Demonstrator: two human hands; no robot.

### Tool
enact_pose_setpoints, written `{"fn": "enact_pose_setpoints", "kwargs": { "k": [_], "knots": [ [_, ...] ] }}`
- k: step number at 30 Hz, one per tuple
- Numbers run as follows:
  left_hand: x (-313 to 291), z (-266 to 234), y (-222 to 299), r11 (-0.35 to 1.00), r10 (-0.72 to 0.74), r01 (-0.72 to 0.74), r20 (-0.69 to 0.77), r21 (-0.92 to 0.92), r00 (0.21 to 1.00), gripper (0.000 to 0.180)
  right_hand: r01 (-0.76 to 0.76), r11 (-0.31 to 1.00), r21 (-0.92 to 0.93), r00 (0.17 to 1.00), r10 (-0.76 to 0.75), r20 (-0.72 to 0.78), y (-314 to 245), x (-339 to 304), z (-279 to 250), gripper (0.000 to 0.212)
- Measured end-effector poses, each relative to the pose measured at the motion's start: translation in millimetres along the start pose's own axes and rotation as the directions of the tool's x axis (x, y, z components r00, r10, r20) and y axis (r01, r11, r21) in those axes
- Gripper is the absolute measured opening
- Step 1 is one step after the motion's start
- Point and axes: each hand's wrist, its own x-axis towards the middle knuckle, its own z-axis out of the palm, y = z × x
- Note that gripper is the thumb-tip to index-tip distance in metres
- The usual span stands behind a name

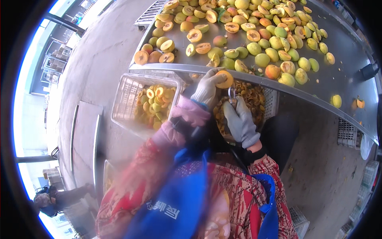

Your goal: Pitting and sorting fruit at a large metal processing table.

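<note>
My left hand (pixel 207 87), in a white knit glove, pinches an orange-fleshed peach half (pixel 225 79) with its cut face showing. Just right of it, my gloved right hand (pixel 240 121) is closed around a small metal coring tool (pixel 232 94) with a looped end. The loop is close below the fruit; whether they touch I cannot tell. Beneath both hands, a crate (pixel 271 104) holds many orange fruit pieces. On the metal table (pixel 338 75) ahead lie many whole and halved yellow-green peaches (pixel 262 60), some halves with stones in them.
A white plastic crate (pixel 119 104) with cut peach halves (pixel 156 104) stands to my left. The table's raised metal edge (pixel 294 91) runs just beyond my hands. More crates (pixel 349 133) sit under and beside the table at right. Another person (pixel 51 201) is at the far lower left.
</note>
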Motion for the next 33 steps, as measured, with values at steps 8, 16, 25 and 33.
{"fn": "enact_pose_setpoints", "kwargs": {
  "k": [8,16,25,33],
  "knots": [
    [-8,-33,-53,0.861,0.261,-0.232,-0.002,0.453,0.965,0.027,0.031,0.968,-0.247,0.998,-0.046,-0.053,39,8,9,0.023],
    [4,-7,-49,0.996,-0.079,0.063,-0.310,-0.063,0.948,0.022,0.027,0.960,-0.279,0.995,-0.053,-0.086,55,28,6,0.031],
    [17,-10,-60,0.960,0.139,-0.066,-0.259,0.270,0.956,0.023,-0.081,0.987,-0.139,0.997,0.078,-0.023,53,36,7,0.036],
    [17,-8,-48,0.979,-0.121,0.166,-0.325,0.115,0.938,0.030,-0.422,0.881,0.213,0.870,0.327,0.370,39,33,-20,0.014]
  ]
}}
